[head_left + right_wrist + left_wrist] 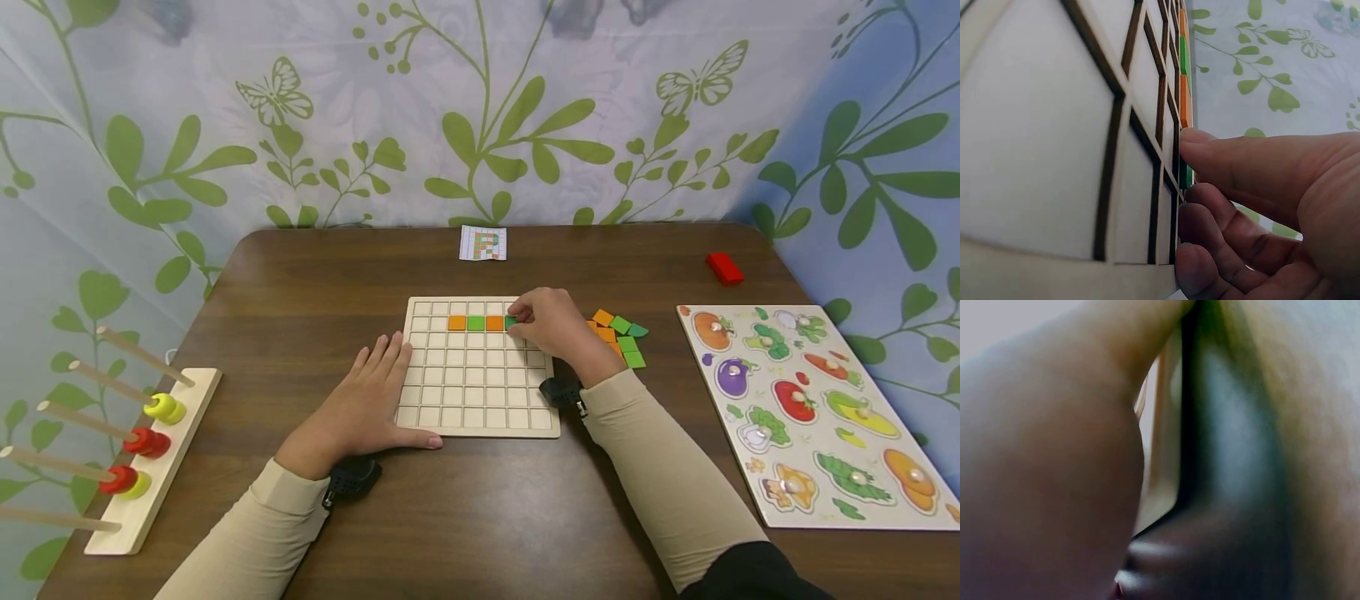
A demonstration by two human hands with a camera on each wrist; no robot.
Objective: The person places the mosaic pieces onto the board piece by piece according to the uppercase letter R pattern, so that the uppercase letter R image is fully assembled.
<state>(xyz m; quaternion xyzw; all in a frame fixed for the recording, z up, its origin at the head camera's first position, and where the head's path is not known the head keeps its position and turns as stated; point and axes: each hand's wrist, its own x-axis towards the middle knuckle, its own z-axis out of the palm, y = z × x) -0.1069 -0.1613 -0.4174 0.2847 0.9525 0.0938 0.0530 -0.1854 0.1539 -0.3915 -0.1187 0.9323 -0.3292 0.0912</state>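
Observation:
A wooden grid board [477, 422] lies on the table with a short row of orange and green tiles in its second row from the top. My left hand [365, 400] rests with straight fingers along the board's left edge, its thumb at the bottom left corner. Over the upper right part of the board, my right hand [553, 327] pinches a dark green tile [1186, 176] at the right end of that row, beside an orange tile [495, 322]. The left wrist view is mostly blocked by blurred hand and strap.
Loose orange and green tiles [628, 344] lie right of the board, partly behind my right hand. A pattern card [483, 243] sits at the back. Around are a vegetable puzzle [750, 433], a red block [724, 268] and a peg stand [176, 450] with rings.

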